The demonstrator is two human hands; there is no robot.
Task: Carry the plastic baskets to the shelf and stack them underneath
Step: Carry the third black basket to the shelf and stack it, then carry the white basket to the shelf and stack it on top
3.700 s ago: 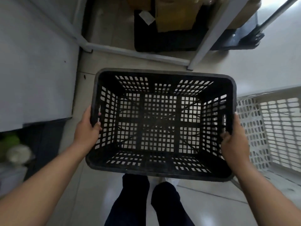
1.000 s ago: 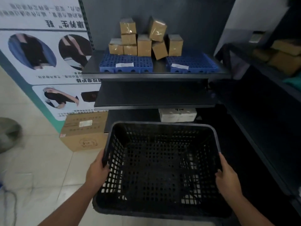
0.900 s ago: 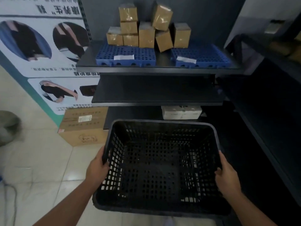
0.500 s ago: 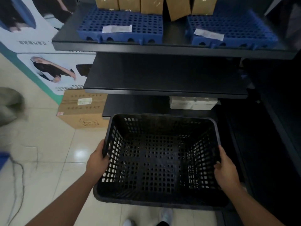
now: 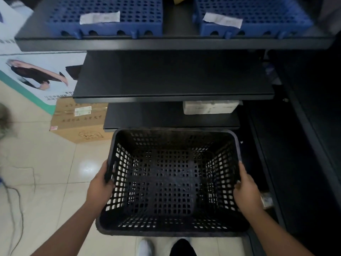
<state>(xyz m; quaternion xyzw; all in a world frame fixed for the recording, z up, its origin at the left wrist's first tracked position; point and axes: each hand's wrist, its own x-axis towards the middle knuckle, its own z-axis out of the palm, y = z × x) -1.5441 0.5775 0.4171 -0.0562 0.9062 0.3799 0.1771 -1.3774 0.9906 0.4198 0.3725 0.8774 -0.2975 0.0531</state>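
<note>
A black perforated plastic basket (image 5: 173, 229) is held level in front of me, above the tiled floor. My left hand (image 5: 99, 187) grips its left rim and my right hand (image 5: 246, 191) grips its right rim. The basket's far edge sits close to the lowest board of a dark metal shelf (image 5: 173, 97), which rises in three stepped tiers ahead. The space under the lowest board is hidden by the basket.
Two blue perforated trays (image 5: 103, 17) (image 5: 252, 17) rest on the top tier. A white packet (image 5: 210, 107) lies on the low board. A cardboard box (image 5: 77, 122) stands on the floor at left, under a poster (image 5: 35, 74). A cable (image 5: 16, 200) trails at far left. Another dark shelf (image 5: 313, 126) runs along the right.
I have walked from the white rack to the dark shelf with the basket. Over the last second the shelf has come closer and the view tilted down; both hands keep their grip.
</note>
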